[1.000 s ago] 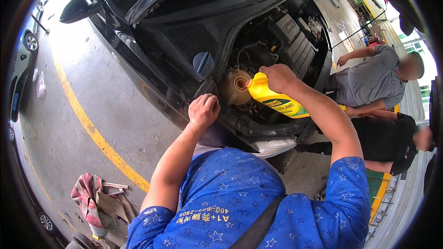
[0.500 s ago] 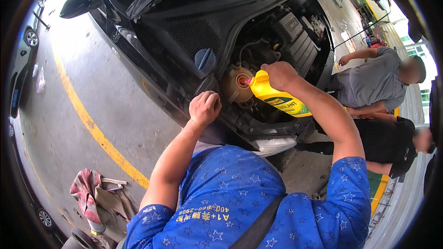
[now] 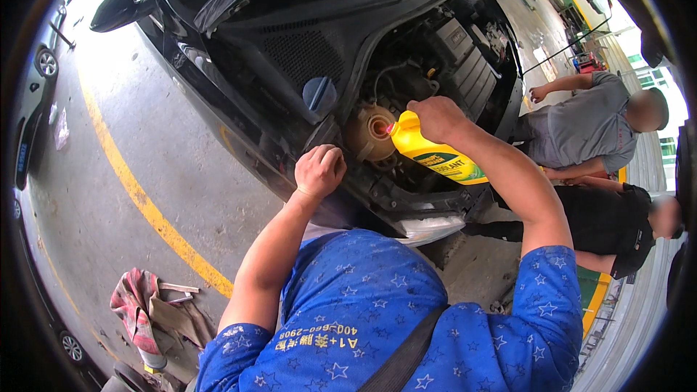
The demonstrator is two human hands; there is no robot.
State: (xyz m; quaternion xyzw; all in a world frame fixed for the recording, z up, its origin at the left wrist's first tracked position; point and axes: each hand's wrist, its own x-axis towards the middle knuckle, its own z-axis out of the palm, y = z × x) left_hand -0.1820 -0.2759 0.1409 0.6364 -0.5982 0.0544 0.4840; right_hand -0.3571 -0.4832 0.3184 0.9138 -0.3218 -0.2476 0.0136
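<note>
My right hand (image 3: 440, 120) grips a yellow jug (image 3: 428, 147), tilted with its mouth pointing left. The mouth is at the open neck of a round, yellowish-tan reservoir (image 3: 361, 136) in the engine bay. Reddish liquid shows at the neck and the jug's mouth. My left hand (image 3: 320, 172) is closed in a fist beside the car's fender edge, left of and nearer than the reservoir. Its curled fingers hide whatever is inside, if anything. Beyond it, a round blue cap (image 3: 319, 94) sits on the black trim.
The black car (image 3: 290, 22) has its engine bay uncovered, with an engine cover (image 3: 465, 58) beyond the jug. Two people (image 3: 592, 120) stand at the right. A red-and-tan cloth bundle (image 3: 145, 308) lies on the floor at lower left, near a yellow line (image 3: 138, 192).
The reddish stream between the jug's mouth and the reservoir neck looks smaller. The jug has shifted slightly; both hands keep nearly the same pose.
</note>
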